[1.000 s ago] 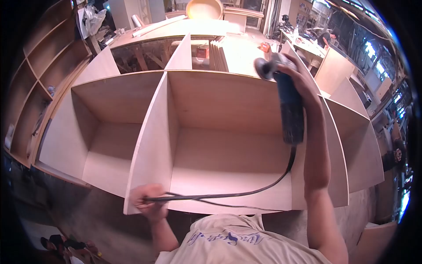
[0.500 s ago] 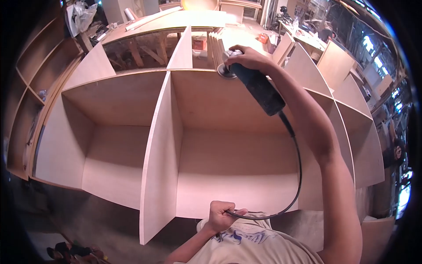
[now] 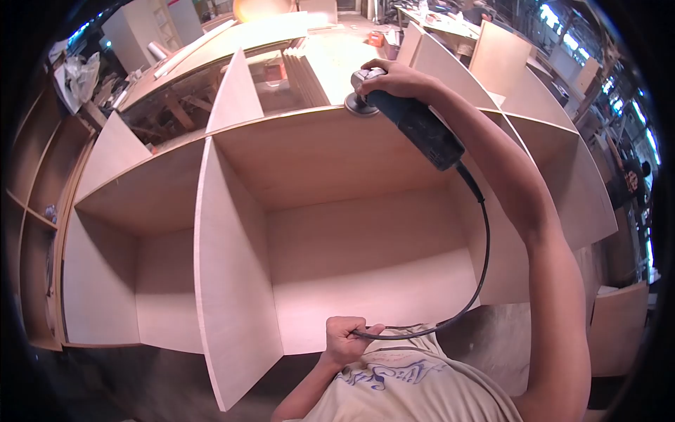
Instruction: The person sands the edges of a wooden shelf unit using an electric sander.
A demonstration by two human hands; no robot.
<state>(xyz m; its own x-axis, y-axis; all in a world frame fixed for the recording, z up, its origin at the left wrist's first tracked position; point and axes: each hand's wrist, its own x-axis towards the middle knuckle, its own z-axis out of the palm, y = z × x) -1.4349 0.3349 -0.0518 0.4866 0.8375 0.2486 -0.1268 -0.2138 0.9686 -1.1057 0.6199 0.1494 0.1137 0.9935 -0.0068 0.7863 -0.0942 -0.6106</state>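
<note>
My right hand (image 3: pixel 401 79) is wrapped round the head of an angle grinder (image 3: pixel 415 123), its dark body slanting down to the right. The grinder's round disc (image 3: pixel 361 105) sits at the top edge of the wooden cabinet's long panel (image 3: pixel 330 148); whether it touches the edge I cannot tell. Close to my shirt, my left hand (image 3: pixel 344 339) is closed in a fist around the black power cord (image 3: pixel 485 260). The cord loops from the grinder's rear end down to that fist. An upright divider (image 3: pixel 235 274) of the cabinet stands to the left of my left hand.
Cabinet compartments with upright panels spread left and right. A shelf unit (image 3: pixel 39 232) stands at far left. Behind the cabinet are a worktable (image 3: pixel 204 60) and stacked boards (image 3: pixel 306 74). Another person (image 3: pixel 633 179) is at the far right.
My view has turned, so the cabinet appears tilted and shifted left. The grinder has moved rightward along the panel's top edge. My left hand keeps its grip on the cord.
</note>
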